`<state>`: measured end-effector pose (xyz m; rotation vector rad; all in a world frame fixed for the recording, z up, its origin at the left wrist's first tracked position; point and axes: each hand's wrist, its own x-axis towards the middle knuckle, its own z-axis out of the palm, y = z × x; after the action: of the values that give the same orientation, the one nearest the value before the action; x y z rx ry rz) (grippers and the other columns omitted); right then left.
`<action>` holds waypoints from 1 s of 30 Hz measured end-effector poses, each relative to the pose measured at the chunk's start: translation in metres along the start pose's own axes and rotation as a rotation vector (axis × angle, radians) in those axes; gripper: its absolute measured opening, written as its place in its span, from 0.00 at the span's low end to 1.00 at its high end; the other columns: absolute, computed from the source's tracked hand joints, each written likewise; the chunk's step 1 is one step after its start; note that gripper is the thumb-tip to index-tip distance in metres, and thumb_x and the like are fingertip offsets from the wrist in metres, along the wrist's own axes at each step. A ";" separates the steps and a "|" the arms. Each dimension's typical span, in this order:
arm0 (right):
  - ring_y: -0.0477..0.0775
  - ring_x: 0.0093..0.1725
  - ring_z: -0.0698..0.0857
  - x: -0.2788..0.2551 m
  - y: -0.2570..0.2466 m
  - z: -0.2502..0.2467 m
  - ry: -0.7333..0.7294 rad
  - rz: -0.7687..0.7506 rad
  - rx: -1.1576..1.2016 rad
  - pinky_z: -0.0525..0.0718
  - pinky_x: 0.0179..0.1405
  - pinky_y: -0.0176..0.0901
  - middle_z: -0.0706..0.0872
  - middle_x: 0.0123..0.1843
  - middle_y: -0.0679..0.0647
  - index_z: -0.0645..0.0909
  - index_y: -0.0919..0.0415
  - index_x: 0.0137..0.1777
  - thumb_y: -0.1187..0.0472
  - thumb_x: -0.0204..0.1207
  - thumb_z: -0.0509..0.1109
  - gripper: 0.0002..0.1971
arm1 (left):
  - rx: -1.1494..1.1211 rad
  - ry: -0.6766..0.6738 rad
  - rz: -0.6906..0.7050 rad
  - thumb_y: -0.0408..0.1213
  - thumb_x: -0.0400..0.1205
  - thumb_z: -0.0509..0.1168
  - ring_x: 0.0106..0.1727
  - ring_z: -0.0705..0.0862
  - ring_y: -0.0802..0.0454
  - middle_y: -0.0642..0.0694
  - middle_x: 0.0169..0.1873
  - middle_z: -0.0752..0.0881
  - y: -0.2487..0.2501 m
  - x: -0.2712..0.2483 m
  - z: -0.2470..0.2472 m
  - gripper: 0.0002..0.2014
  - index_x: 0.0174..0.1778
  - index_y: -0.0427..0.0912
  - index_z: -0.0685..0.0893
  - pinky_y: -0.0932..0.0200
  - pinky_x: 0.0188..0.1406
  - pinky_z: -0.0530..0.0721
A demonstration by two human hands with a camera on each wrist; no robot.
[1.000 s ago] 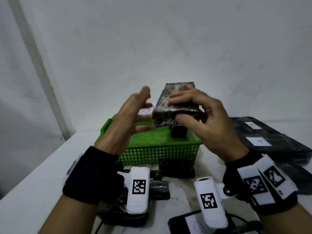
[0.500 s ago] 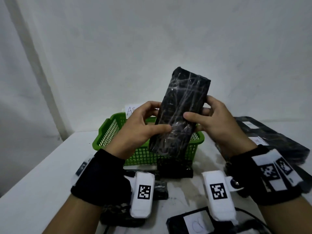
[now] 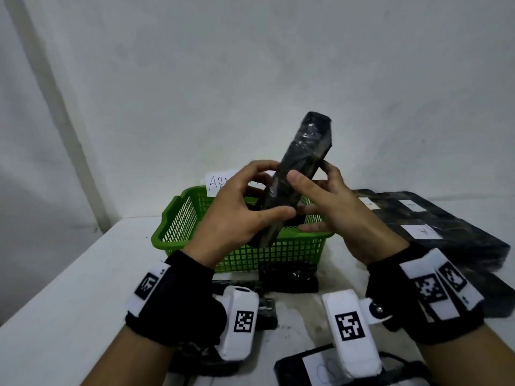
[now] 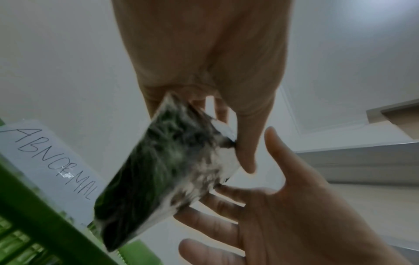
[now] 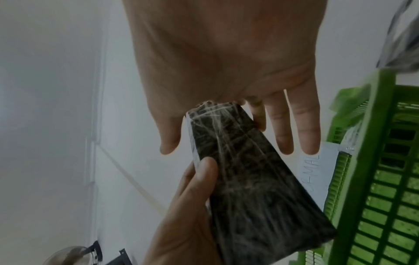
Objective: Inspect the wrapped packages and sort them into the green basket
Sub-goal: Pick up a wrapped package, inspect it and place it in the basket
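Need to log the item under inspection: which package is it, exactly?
Start at the green basket by the back wall. Above its middle, the left hand and right hand hold one long black wrapped package tilted upright. Every other dark package lies on the table; only this one is lifted.

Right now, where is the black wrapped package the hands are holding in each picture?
Head: black wrapped package center, tilted, above the green basket.
Left wrist: center, blurred.
Right wrist: center to lower right.
Shared landmark: the green basket.
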<state>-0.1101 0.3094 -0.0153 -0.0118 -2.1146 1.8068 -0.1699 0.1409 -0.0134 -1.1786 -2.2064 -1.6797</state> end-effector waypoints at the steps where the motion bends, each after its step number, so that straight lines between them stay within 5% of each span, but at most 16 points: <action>1: 0.49 0.58 0.92 0.001 0.002 0.000 0.017 -0.007 0.023 0.91 0.57 0.59 0.89 0.63 0.45 0.64 0.43 0.81 0.31 0.59 0.78 0.50 | -0.009 -0.055 -0.003 0.37 0.73 0.81 0.56 0.88 0.57 0.55 0.59 0.86 0.001 0.000 0.000 0.30 0.70 0.58 0.81 0.55 0.54 0.90; 5: 0.51 0.59 0.92 0.005 0.007 0.000 0.146 -0.128 0.086 0.91 0.59 0.58 0.92 0.57 0.51 0.76 0.54 0.72 0.48 0.67 0.84 0.34 | -0.020 -0.176 0.006 0.34 0.79 0.76 0.61 0.86 0.61 0.57 0.64 0.85 0.006 -0.002 0.002 0.26 0.73 0.54 0.80 0.62 0.59 0.88; 10: 0.41 0.62 0.87 0.003 0.005 -0.004 0.231 -0.242 -0.040 0.90 0.61 0.58 0.89 0.58 0.45 0.75 0.49 0.68 0.36 0.56 0.87 0.42 | 0.007 -0.166 -0.026 0.37 0.78 0.77 0.57 0.88 0.55 0.55 0.61 0.85 -0.001 0.000 -0.001 0.24 0.69 0.54 0.82 0.49 0.60 0.89; 14: 0.35 0.60 0.86 0.001 0.001 -0.009 0.217 -0.274 -0.105 0.88 0.64 0.58 0.86 0.62 0.43 0.69 0.42 0.73 0.34 0.54 0.86 0.47 | -0.006 -0.103 0.064 0.33 0.76 0.78 0.54 0.89 0.56 0.57 0.58 0.88 -0.003 0.001 -0.002 0.21 0.64 0.54 0.86 0.55 0.53 0.89; 16: 0.40 0.61 0.89 0.000 -0.005 -0.011 0.109 -0.255 0.040 0.88 0.63 0.61 0.86 0.65 0.44 0.67 0.36 0.74 0.33 0.59 0.84 0.44 | -0.007 -0.032 0.112 0.29 0.76 0.78 0.53 0.89 0.57 0.58 0.56 0.89 -0.007 0.003 -0.002 0.21 0.61 0.54 0.87 0.61 0.49 0.88; 19: 0.55 0.67 0.88 -0.001 -0.015 -0.015 -0.009 -0.138 0.337 0.87 0.65 0.69 0.86 0.69 0.46 0.74 0.39 0.74 0.26 0.70 0.68 0.35 | 0.013 0.074 0.146 0.25 0.77 0.76 0.54 0.89 0.58 0.58 0.54 0.89 -0.019 0.007 -0.005 0.21 0.58 0.54 0.87 0.60 0.50 0.88; 23: 0.59 0.70 0.85 -0.004 -0.022 -0.014 -0.058 -0.137 0.403 0.86 0.62 0.76 0.87 0.65 0.43 0.80 0.47 0.67 0.39 0.74 0.65 0.24 | 0.068 0.123 0.195 0.23 0.76 0.75 0.54 0.88 0.55 0.55 0.55 0.88 -0.028 0.009 -0.007 0.23 0.54 0.59 0.86 0.56 0.50 0.90; 27: 0.51 0.56 0.89 -0.005 -0.024 -0.007 -0.049 -0.239 0.444 0.93 0.42 0.56 0.87 0.52 0.49 0.82 0.51 0.59 0.58 0.72 0.66 0.16 | 0.095 0.154 0.206 0.25 0.78 0.74 0.55 0.87 0.55 0.53 0.56 0.87 -0.030 0.010 -0.007 0.20 0.51 0.59 0.85 0.62 0.48 0.85; 30: 0.44 0.44 0.87 -0.008 -0.021 0.000 0.041 -0.381 0.335 0.90 0.38 0.49 0.83 0.52 0.54 0.80 0.55 0.59 0.67 0.73 0.65 0.16 | 0.069 0.165 0.198 0.29 0.80 0.74 0.56 0.86 0.59 0.52 0.56 0.86 -0.030 0.010 -0.007 0.15 0.52 0.57 0.86 0.67 0.47 0.83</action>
<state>-0.0986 0.3034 0.0023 0.4064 -1.6245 1.8719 -0.1981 0.1380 -0.0284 -1.1543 -1.9640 -1.5493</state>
